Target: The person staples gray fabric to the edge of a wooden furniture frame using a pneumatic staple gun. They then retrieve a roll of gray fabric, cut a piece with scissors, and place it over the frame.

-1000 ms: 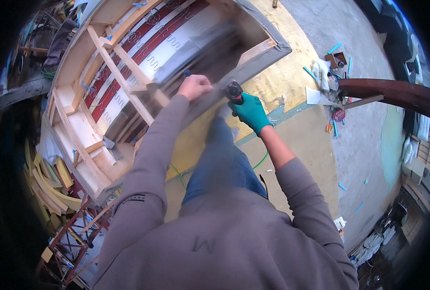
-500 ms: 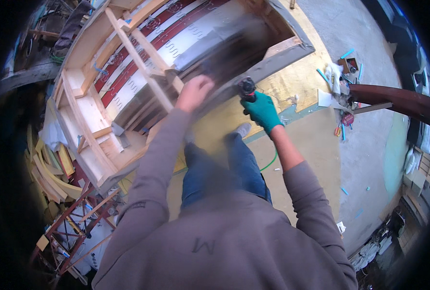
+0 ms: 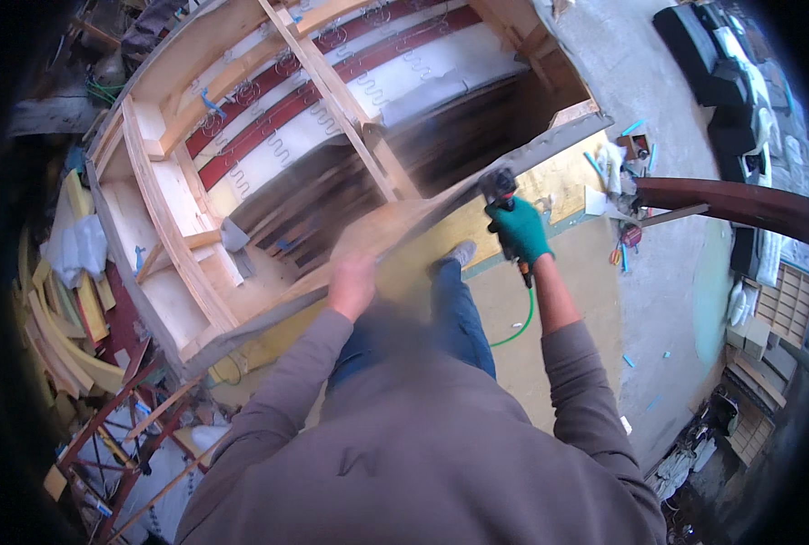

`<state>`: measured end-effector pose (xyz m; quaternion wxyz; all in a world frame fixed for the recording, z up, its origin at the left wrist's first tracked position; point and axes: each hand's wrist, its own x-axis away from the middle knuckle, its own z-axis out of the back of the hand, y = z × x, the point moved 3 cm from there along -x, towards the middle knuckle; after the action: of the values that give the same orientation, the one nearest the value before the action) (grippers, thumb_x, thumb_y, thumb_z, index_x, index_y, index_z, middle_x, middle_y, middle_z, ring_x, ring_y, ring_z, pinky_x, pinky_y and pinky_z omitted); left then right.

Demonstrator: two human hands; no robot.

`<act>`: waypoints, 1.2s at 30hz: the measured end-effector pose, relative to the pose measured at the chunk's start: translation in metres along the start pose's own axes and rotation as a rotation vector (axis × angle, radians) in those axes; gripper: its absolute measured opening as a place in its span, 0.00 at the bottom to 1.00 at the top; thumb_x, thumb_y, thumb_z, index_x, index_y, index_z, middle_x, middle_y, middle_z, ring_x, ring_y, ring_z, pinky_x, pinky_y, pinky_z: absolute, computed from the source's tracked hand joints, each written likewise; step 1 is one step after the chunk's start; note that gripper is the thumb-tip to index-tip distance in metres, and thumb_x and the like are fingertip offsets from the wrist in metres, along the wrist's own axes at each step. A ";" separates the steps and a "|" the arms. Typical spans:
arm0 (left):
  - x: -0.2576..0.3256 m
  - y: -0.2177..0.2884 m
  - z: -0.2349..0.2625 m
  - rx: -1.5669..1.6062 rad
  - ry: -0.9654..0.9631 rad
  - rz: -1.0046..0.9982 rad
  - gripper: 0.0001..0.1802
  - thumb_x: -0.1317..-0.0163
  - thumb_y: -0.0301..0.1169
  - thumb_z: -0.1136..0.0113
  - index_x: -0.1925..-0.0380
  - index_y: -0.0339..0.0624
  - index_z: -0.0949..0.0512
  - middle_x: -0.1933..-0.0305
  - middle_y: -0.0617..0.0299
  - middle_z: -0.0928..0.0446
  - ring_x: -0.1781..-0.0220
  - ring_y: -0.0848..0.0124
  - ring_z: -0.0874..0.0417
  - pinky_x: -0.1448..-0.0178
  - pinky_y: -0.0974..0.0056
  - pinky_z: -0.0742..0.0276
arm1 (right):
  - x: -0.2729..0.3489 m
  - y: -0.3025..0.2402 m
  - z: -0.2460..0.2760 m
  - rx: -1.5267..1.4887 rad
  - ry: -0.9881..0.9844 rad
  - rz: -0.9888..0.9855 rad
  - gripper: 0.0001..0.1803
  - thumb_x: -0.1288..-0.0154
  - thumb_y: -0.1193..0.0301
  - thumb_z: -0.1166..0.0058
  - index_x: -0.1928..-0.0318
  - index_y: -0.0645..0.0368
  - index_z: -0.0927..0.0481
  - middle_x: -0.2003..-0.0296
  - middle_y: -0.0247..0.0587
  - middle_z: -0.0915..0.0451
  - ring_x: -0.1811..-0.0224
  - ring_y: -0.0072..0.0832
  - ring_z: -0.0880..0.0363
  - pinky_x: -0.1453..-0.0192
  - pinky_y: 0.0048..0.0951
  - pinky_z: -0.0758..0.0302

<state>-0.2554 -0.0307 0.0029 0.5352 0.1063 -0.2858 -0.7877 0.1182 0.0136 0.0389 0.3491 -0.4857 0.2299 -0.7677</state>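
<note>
My right hand point(image 3: 521, 232), in a green glove, is wrapped round a black air-powered tool point(image 3: 498, 186), which looks like a staple gun. A thin green hose point(image 3: 525, 322) trails below it. The tool's head is close to the grey-covered front edge of a large wooden sofa frame point(image 3: 180, 241). My bare left hand point(image 3: 353, 283) is at the frame's front rail, further left, its fingers smeared by motion. Whether it grips the rail or the grey fabric point(image 3: 550, 138) along it, I cannot tell. Zigzag springs point(image 3: 282, 145) and red webbing strips point(image 3: 213, 173) show inside the frame.
A yellowish board point(image 3: 550, 173) lies under the frame's near side. A dark red curved beam point(image 3: 731, 195) juts in at the right, near blue scraps and a small box point(image 3: 636, 145). Foam and wood offcuts point(image 3: 77, 300) pile up at the left, above a red metal rack point(image 3: 114, 436).
My left hand has come back toward me from over the frame to its front rail. The right hand has shifted slightly right and nearer with the tool. The view has shifted as well.
</note>
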 end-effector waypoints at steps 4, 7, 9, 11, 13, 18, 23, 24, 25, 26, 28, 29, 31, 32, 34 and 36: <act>-0.015 -0.013 -0.046 -0.273 -0.271 0.068 0.11 0.32 0.24 0.47 0.53 0.39 0.20 0.58 0.44 0.18 0.51 0.45 0.16 0.47 0.44 0.20 | 0.021 -0.012 -0.050 0.203 0.026 -0.026 0.16 0.35 0.58 0.38 0.59 0.59 0.14 0.73 0.41 0.13 0.76 0.30 0.16 0.69 0.36 0.21; -0.027 -0.009 -0.081 -0.348 -0.257 -0.034 0.11 0.31 0.26 0.47 0.52 0.39 0.19 0.58 0.45 0.18 0.51 0.46 0.16 0.47 0.45 0.20 | 0.028 -0.021 -0.062 0.084 0.057 -0.108 0.17 0.36 0.60 0.37 0.57 0.61 0.13 0.72 0.45 0.11 0.77 0.29 0.14 0.71 0.34 0.19; -0.033 -0.009 -0.102 -0.387 -0.237 -0.108 0.12 0.30 0.28 0.47 0.51 0.40 0.19 0.57 0.46 0.17 0.51 0.47 0.16 0.46 0.45 0.19 | 0.021 -0.025 -0.057 0.066 0.053 -0.108 0.15 0.36 0.62 0.38 0.58 0.61 0.13 0.71 0.46 0.11 0.75 0.32 0.11 0.70 0.34 0.16; -0.037 -0.012 -0.119 -0.417 -0.211 -0.162 0.13 0.30 0.29 0.48 0.50 0.40 0.19 0.57 0.47 0.17 0.51 0.49 0.15 0.46 0.45 0.19 | 0.008 -0.030 -0.054 0.312 0.042 0.050 0.15 0.37 0.62 0.38 0.58 0.62 0.13 0.70 0.46 0.11 0.73 0.34 0.09 0.69 0.35 0.15; -0.040 -0.012 -0.134 -0.451 -0.179 -0.205 0.13 0.29 0.30 0.48 0.50 0.40 0.19 0.56 0.47 0.17 0.51 0.50 0.15 0.46 0.46 0.19 | -0.009 -0.033 -0.050 0.436 -0.022 0.095 0.14 0.38 0.64 0.38 0.61 0.62 0.12 0.71 0.47 0.10 0.72 0.34 0.09 0.69 0.35 0.14; -0.043 -0.002 -0.145 -0.505 -0.105 -0.277 0.15 0.27 0.34 0.49 0.48 0.41 0.18 0.55 0.49 0.17 0.50 0.52 0.15 0.45 0.47 0.18 | -0.023 -0.058 -0.046 0.625 -0.111 0.076 0.13 0.37 0.66 0.41 0.67 0.63 0.10 0.72 0.45 0.10 0.75 0.34 0.10 0.69 0.36 0.15; -0.045 0.000 -0.115 -0.429 -0.075 -0.114 0.13 0.29 0.34 0.45 0.51 0.43 0.18 0.55 0.52 0.16 0.53 0.54 0.13 0.49 0.48 0.16 | -0.002 -0.078 -0.041 0.460 -0.172 -0.206 0.14 0.35 0.66 0.44 0.68 0.63 0.10 0.73 0.45 0.10 0.77 0.34 0.13 0.71 0.38 0.17; -0.046 0.001 -0.108 -0.426 -0.088 -0.037 0.13 0.30 0.34 0.44 0.51 0.42 0.18 0.55 0.52 0.15 0.52 0.53 0.13 0.49 0.47 0.16 | 0.000 -0.080 -0.041 0.462 -0.178 -0.178 0.15 0.35 0.66 0.45 0.68 0.63 0.10 0.73 0.44 0.10 0.77 0.34 0.13 0.71 0.37 0.17; -0.047 0.004 -0.102 -0.420 -0.101 0.038 0.13 0.31 0.34 0.43 0.51 0.42 0.18 0.55 0.52 0.15 0.52 0.52 0.13 0.49 0.47 0.16 | 0.001 -0.080 -0.040 0.467 -0.182 -0.153 0.15 0.35 0.66 0.45 0.68 0.63 0.10 0.73 0.44 0.10 0.77 0.34 0.13 0.71 0.37 0.17; -0.048 0.008 -0.097 -0.391 -0.104 0.123 0.13 0.32 0.33 0.42 0.51 0.42 0.18 0.54 0.51 0.15 0.51 0.51 0.13 0.48 0.46 0.17 | -0.001 -0.077 -0.039 0.490 -0.184 -0.187 0.15 0.32 0.66 0.45 0.65 0.63 0.10 0.72 0.47 0.10 0.76 0.37 0.12 0.70 0.40 0.17; -0.046 0.016 -0.090 -0.325 -0.119 0.294 0.13 0.34 0.31 0.41 0.52 0.42 0.19 0.54 0.49 0.16 0.50 0.50 0.13 0.47 0.44 0.17 | -0.006 -0.076 -0.040 0.655 -0.179 0.039 0.15 0.30 0.66 0.46 0.62 0.64 0.10 0.71 0.50 0.11 0.74 0.39 0.11 0.68 0.43 0.16; -0.046 0.021 -0.087 -0.259 -0.090 0.360 0.12 0.34 0.31 0.41 0.52 0.41 0.19 0.53 0.48 0.16 0.49 0.48 0.13 0.46 0.43 0.18 | -0.009 -0.075 -0.041 0.725 -0.174 0.142 0.15 0.29 0.66 0.46 0.62 0.64 0.11 0.70 0.50 0.11 0.74 0.39 0.11 0.68 0.43 0.16; -0.042 0.027 -0.085 -0.123 -0.035 0.496 0.12 0.34 0.30 0.42 0.52 0.40 0.20 0.51 0.45 0.16 0.47 0.45 0.14 0.45 0.42 0.19 | -0.017 -0.071 -0.042 0.770 -0.177 0.198 0.15 0.29 0.66 0.46 0.61 0.64 0.11 0.69 0.51 0.11 0.73 0.40 0.11 0.67 0.43 0.15; -0.041 0.031 -0.083 -0.181 0.003 0.461 0.12 0.34 0.31 0.42 0.52 0.40 0.20 0.51 0.43 0.16 0.47 0.44 0.14 0.45 0.41 0.19 | -0.020 -0.070 -0.043 0.773 -0.184 0.192 0.15 0.29 0.66 0.46 0.60 0.64 0.11 0.69 0.51 0.11 0.72 0.41 0.10 0.67 0.43 0.15; -0.041 0.035 -0.081 -0.305 0.021 0.394 0.13 0.33 0.33 0.43 0.52 0.39 0.21 0.51 0.40 0.16 0.47 0.41 0.14 0.44 0.40 0.20 | -0.024 -0.069 -0.043 0.787 -0.196 0.183 0.15 0.28 0.66 0.47 0.59 0.64 0.11 0.68 0.52 0.11 0.71 0.41 0.10 0.66 0.44 0.15; -0.041 0.034 -0.075 -0.156 0.066 0.413 0.14 0.33 0.35 0.44 0.52 0.40 0.21 0.52 0.39 0.16 0.48 0.39 0.14 0.45 0.40 0.20 | -0.027 -0.071 -0.042 0.796 -0.207 0.185 0.15 0.28 0.66 0.47 0.58 0.64 0.11 0.67 0.52 0.11 0.70 0.42 0.10 0.65 0.44 0.14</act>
<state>-0.1769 -0.0278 -0.0453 0.7010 0.0296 -0.2219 -0.6771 0.0656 0.0807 0.0540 0.5983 -0.3648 -0.0782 -0.7091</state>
